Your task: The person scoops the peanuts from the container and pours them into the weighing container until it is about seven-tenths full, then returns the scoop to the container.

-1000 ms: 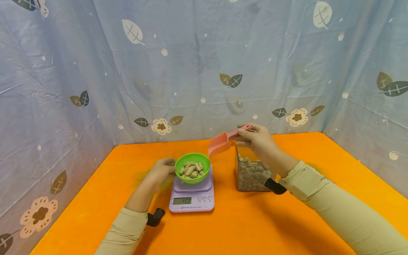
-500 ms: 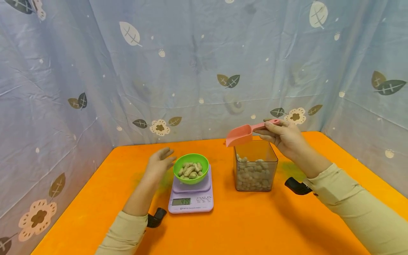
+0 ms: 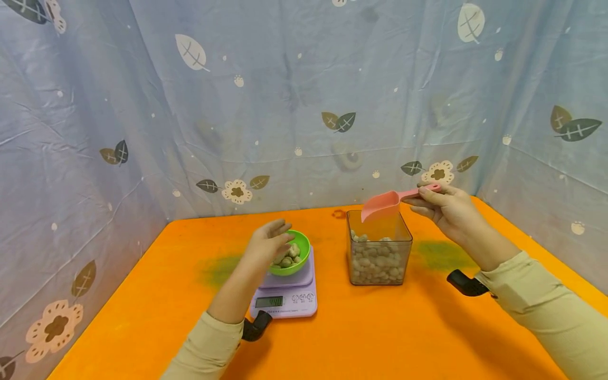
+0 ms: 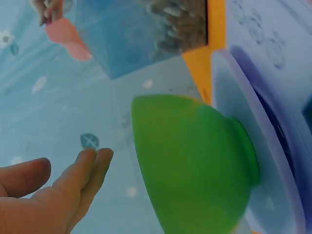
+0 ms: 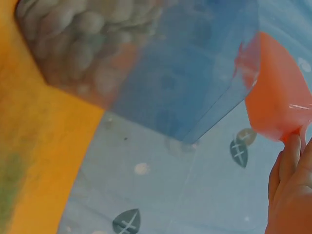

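Note:
My right hand (image 3: 451,214) pinches the handle of a pink scoop (image 3: 381,206). The scoop looks empty and hangs over the rim of a clear square container (image 3: 404,253) partly filled with peanuts (image 3: 375,261). My left hand (image 3: 271,243) hovers by the left side of a green bowl (image 3: 304,245), fingers extended and hiding part of it. A gap shows between those fingers and the bowl (image 4: 190,161) in the left wrist view. Several peanuts (image 3: 290,257) lie in the bowl. It stands on a purple kitchen scale (image 3: 290,309), whose lit display has small digits.
An orange tabletop (image 3: 361,332) carries everything, with a greenish patch (image 3: 442,256) right of the container. A blue patterned curtain (image 3: 304,79) encloses the table at the back and sides. Black wrist-worn pieces (image 3: 467,283) stick out beside both wrists.
My right hand carries the scoop rightward from beside the bowl to above the container. My left hand leaves the bowl's rim, then shifts right over its near-left side. The scale's digits change.

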`<move>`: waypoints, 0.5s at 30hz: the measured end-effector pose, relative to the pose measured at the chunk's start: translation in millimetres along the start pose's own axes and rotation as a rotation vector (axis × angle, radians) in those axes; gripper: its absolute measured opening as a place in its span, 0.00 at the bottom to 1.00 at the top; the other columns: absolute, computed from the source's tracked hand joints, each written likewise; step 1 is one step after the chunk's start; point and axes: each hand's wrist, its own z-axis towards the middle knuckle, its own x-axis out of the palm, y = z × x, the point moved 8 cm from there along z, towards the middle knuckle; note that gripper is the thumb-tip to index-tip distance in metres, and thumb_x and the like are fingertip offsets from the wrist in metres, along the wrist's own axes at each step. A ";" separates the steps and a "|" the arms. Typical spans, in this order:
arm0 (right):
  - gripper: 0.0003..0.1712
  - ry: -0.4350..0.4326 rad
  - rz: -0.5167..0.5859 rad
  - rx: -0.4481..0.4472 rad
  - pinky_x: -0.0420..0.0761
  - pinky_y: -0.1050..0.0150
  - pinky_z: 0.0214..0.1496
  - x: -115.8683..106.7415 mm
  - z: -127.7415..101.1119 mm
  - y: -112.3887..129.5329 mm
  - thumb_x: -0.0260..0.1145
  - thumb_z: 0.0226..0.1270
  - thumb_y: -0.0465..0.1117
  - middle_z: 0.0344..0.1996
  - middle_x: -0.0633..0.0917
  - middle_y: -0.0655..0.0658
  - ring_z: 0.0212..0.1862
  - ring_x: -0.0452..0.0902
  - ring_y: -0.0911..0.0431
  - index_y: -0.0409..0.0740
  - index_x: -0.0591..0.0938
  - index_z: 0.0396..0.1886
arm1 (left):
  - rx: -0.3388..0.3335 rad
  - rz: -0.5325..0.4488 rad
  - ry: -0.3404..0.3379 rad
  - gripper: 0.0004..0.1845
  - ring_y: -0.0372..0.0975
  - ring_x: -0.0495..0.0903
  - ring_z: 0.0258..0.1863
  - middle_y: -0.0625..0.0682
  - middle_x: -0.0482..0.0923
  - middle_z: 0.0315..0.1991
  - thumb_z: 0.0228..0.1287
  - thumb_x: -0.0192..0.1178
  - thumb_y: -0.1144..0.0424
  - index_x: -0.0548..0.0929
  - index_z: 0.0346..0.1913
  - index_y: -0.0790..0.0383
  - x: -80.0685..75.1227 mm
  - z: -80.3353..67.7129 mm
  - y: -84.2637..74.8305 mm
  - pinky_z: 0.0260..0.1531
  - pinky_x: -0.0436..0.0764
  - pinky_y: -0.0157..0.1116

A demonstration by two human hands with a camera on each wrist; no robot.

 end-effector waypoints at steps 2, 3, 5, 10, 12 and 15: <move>0.08 -0.004 -0.020 0.005 0.85 0.63 0.42 -4.8 -1.2 0.2 0.56 0.71 0.28 0.36 0.86 0.37 0.39 0.86 0.49 0.34 0.81 0.39 | 0.002 0.009 0.022 0.28 0.56 0.68 0.65 0.67 0.62 0.69 0.72 0.49 0.74 0.56 0.72 0.77 9.2 1.8 -1.1 0.63 0.71 0.47; 0.08 -0.004 -0.036 0.006 0.85 0.63 0.42 -6.7 -1.7 0.4 0.55 0.72 0.28 0.36 0.86 0.37 0.39 0.86 0.49 0.34 0.82 0.38 | 0.000 0.009 0.033 0.28 0.56 0.68 0.65 0.67 0.62 0.69 0.72 0.50 0.74 0.56 0.72 0.77 14.1 2.6 -1.1 0.63 0.71 0.47; 0.08 -0.012 -0.068 0.010 0.85 0.63 0.42 -10.9 -2.5 1.2 0.56 0.72 0.28 0.35 0.86 0.37 0.39 0.86 0.50 0.33 0.82 0.37 | -0.001 0.026 0.061 0.29 0.56 0.68 0.65 0.67 0.62 0.69 0.71 0.51 0.73 0.57 0.72 0.77 24.5 3.7 -1.4 0.63 0.71 0.47; 0.06 -0.014 -0.184 0.037 0.85 0.64 0.40 -17.1 -2.4 2.5 0.57 0.71 0.29 0.34 0.86 0.38 0.38 0.86 0.51 0.36 0.81 0.37 | -0.022 0.027 0.126 0.28 0.56 0.68 0.64 0.68 0.62 0.69 0.73 0.49 0.72 0.56 0.72 0.76 52.4 5.8 1.7 0.62 0.72 0.47; 0.06 -0.011 -0.247 0.051 0.85 0.65 0.40 -17.8 -1.7 2.6 0.58 0.71 0.29 0.34 0.86 0.39 0.38 0.86 0.52 0.38 0.82 0.37 | -0.037 0.016 0.152 0.28 0.56 0.68 0.65 0.68 0.61 0.69 0.74 0.48 0.72 0.55 0.72 0.76 64.0 7.6 4.3 0.62 0.72 0.46; 0.07 -0.008 -0.319 0.072 0.85 0.66 0.38 -17.7 -0.2 1.3 0.58 0.71 0.29 0.33 0.87 0.40 0.38 0.86 0.53 0.40 0.82 0.37 | -0.047 -0.006 0.178 0.28 0.56 0.66 0.66 0.67 0.60 0.70 0.75 0.47 0.72 0.55 0.73 0.75 79.8 12.2 6.5 0.62 0.72 0.45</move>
